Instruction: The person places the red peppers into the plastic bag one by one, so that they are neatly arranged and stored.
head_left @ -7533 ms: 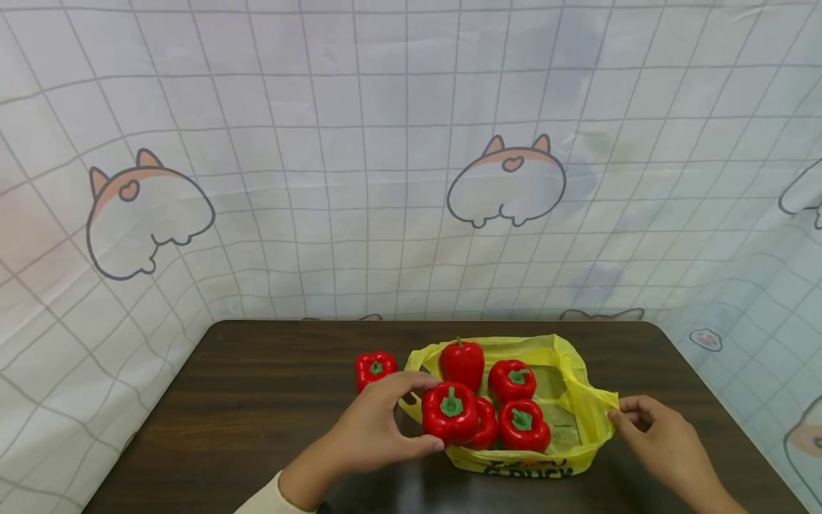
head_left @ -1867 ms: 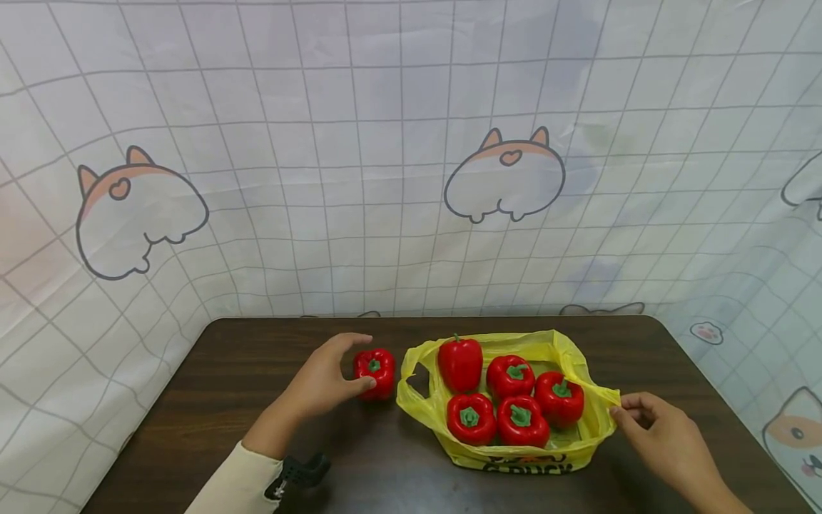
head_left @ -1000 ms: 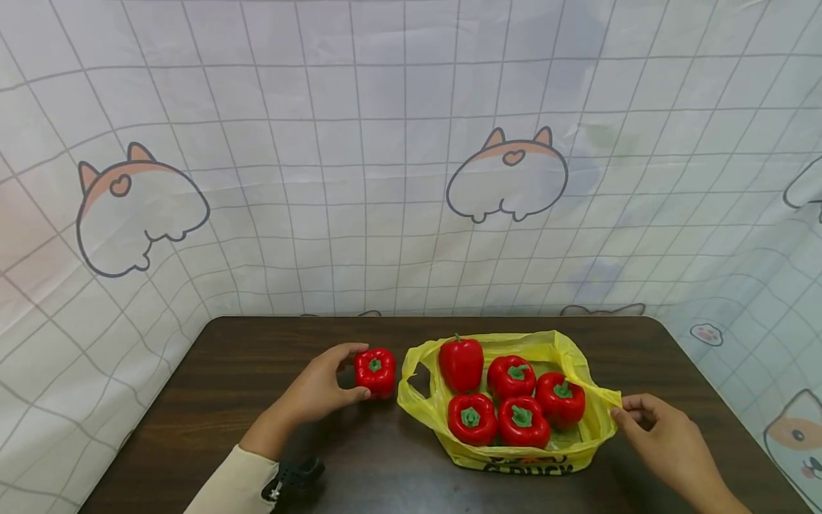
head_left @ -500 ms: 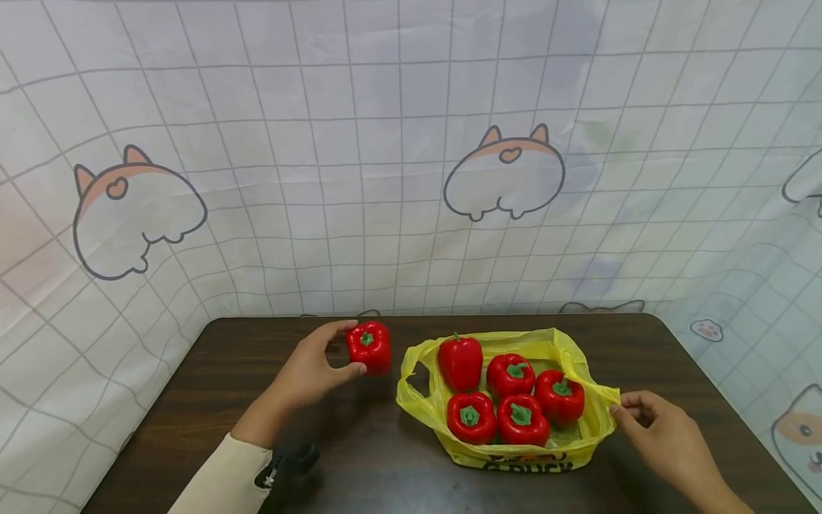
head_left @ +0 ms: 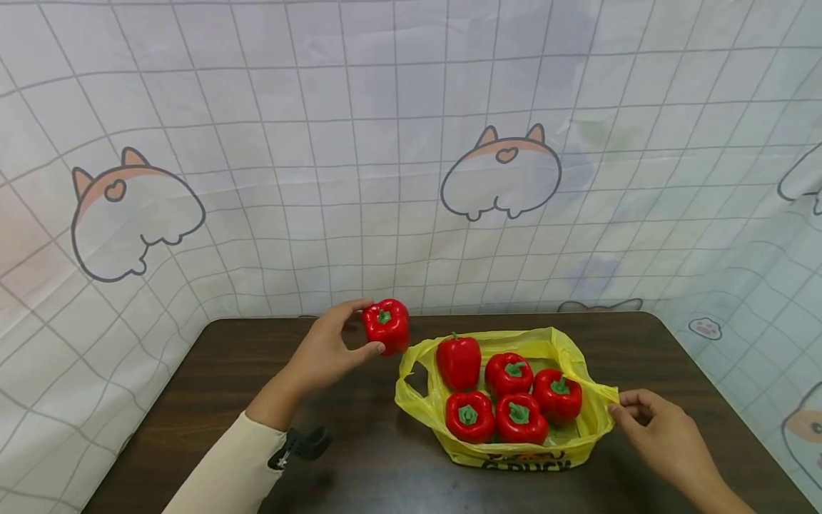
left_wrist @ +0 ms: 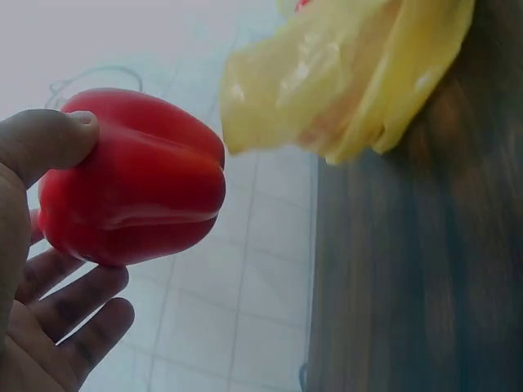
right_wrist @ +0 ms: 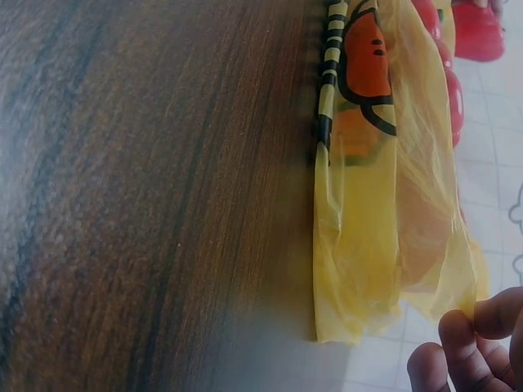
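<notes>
My left hand (head_left: 330, 350) holds a red bell pepper (head_left: 387, 327) between thumb and fingers, raised above the table just left of the yellow plastic bag. In the left wrist view the thumb lies across one side of the bell pepper (left_wrist: 135, 175) and the fingers are behind it. The yellow plastic bag (head_left: 491, 455) lies on the table with its mouth spread wide. Several red bell peppers with green stems, one of them a front pepper (head_left: 472, 425), sit inside it. My right hand (head_left: 664, 435) pinches the bag's right edge, as the right wrist view also shows at the bag (right_wrist: 359, 245).
A dark wooden table (head_left: 212, 400) holds everything. Behind it hangs a pale gridded curtain (head_left: 359, 214) with cartoon animals, which also runs along both sides. A dark strap device (head_left: 308, 444) is on the left wrist.
Earlier the left hand put a bell pepper into the bag, then took hold of the one left of it. That pepper has since risen and shifted right. The right hand keeps its pinch.
</notes>
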`<state>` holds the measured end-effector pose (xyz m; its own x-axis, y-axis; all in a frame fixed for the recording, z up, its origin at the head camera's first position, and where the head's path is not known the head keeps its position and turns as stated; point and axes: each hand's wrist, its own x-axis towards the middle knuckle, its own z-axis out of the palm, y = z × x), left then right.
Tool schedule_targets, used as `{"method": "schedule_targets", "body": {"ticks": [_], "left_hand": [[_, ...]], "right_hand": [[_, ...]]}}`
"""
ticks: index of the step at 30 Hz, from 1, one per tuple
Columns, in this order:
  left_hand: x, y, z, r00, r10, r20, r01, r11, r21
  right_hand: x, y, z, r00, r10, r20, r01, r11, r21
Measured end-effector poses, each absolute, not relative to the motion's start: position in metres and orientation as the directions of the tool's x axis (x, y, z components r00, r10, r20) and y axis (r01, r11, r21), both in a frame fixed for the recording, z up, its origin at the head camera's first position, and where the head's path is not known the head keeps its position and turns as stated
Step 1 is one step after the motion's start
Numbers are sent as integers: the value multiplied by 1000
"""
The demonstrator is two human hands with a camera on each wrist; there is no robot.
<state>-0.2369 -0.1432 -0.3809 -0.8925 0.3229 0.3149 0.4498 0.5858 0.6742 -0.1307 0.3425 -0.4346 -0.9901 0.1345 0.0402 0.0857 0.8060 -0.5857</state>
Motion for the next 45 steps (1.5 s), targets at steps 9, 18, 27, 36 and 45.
{"method": "schedule_targets", "body": {"ticks": [9, 18, 27, 36, 45], "left_hand": [[-244, -110, -369, -853, 392, 345, 519, 569, 638], [-253, -74, -362, -815, 451, 365, 572, 523, 631], [-257, -44, -362, -804, 522, 285, 559, 501, 661], [-259, -13, -364, -797, 554, 241, 544, 486, 684], [-261, 12, -369, -819, 538, 199, 506, 514, 692]], "right_hand": [[-130, 342, -434, -989, 138, 53, 82, 809, -582], [-131, 343, -434, -989, 140, 41, 90, 806, -585], [-130, 342, -432, -989, 142, 44, 90, 805, -586], [-132, 342, -434, -989, 143, 47, 88, 805, -587], [-134, 343, -435, -989, 149, 23, 107, 798, -593]]}}
